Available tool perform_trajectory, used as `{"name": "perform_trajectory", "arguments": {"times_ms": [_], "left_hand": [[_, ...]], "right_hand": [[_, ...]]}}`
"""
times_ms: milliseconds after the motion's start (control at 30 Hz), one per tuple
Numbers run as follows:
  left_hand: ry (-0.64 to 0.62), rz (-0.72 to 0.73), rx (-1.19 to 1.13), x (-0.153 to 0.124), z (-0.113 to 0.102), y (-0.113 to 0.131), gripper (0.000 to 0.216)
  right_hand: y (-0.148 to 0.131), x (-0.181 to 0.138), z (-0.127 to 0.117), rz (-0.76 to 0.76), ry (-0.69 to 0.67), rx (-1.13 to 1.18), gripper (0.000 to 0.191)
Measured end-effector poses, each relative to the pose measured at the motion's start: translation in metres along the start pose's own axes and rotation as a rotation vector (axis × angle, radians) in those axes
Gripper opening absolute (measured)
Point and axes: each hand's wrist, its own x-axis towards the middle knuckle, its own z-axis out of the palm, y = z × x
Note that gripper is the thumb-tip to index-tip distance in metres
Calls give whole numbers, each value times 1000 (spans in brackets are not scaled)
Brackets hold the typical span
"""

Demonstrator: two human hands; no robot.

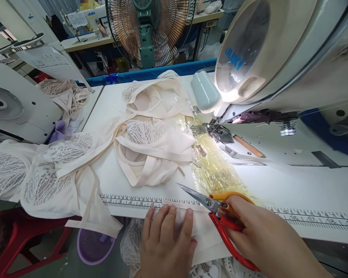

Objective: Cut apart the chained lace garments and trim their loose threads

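My right hand point(246, 227) grips scissors point(210, 202) with one orange and one red handle. Their blades point left over the table near the printed ruler point(127, 200). My left hand point(169, 239) lies with fingers stretched out on a cream fabric strip point(182, 205) along the ruler, at the table's front edge. Part of that cloth is hidden under the fingers. Beyond the hands, cream lace bras point(153, 146) are heaped on the white table. More lace pieces point(55, 173) trail to the left and hang over the edge.
A sewing machine point(278, 50) stands at the right, its lamp lit. Yellow clear film point(216, 166) covers the bed near its needle, with tweezers point(240, 154) and a wooden-handled tool point(249, 146) alongside. A fan point(150, 34) stands behind. Below left are a red stool point(26, 231) and purple basket point(94, 247).
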Motion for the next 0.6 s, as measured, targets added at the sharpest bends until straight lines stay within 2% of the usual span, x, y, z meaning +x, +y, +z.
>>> {"name": "perform_trajectory", "arguments": {"times_ms": [133,333,467,600], "left_hand": [[-39,-18,16,1,-1,3,28],[-48,52,92,3,-2,-1,28],[-74,96,111,5,-4,-2,30],[-91,109,122,6,-5,-3,31]], "right_hand": [[4,-6,3,-67,53,4,24],[11,-26,13,-372,111,96,18],[11,-30,10,-391,201,176,26],[9,-24,1,-463,165,138,26]]}}
